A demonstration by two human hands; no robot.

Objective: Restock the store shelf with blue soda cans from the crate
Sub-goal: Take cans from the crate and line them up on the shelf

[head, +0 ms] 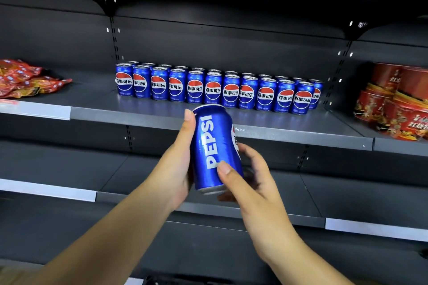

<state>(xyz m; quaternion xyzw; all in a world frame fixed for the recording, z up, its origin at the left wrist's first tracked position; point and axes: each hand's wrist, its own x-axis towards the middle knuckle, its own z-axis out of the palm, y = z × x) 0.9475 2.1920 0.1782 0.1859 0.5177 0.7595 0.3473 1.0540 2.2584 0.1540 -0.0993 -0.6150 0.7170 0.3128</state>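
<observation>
Can in hand: you hold one blue soda can (214,148) in front of the shelf edge, upright but tilted a little, white PEPSI lettering facing you, below and in front of the stocked row.
Left hand: your left hand (178,164) grips the can's left side, thumb up along the side near the top rim, fingers wrapped behind it.
Right hand: your right hand (250,173) pinches the lower part of the can, thumb on the front near the bottom, fingers curled round the right side and underneath.
Stocked cans: two rows of blue cans (217,88) stand upright at the back of the middle shelf (139,102), logos facing out.
Shelf front: bare grey strip of the shelf lies between the cans and the edge.
Left neighbour: red snack bags (25,78) piled on the same level.
Right neighbour: red round tins (398,104) stacked on the same level.
Lower shelf: dark shelf (69,176) below your hands.
Crate: not in view.
</observation>
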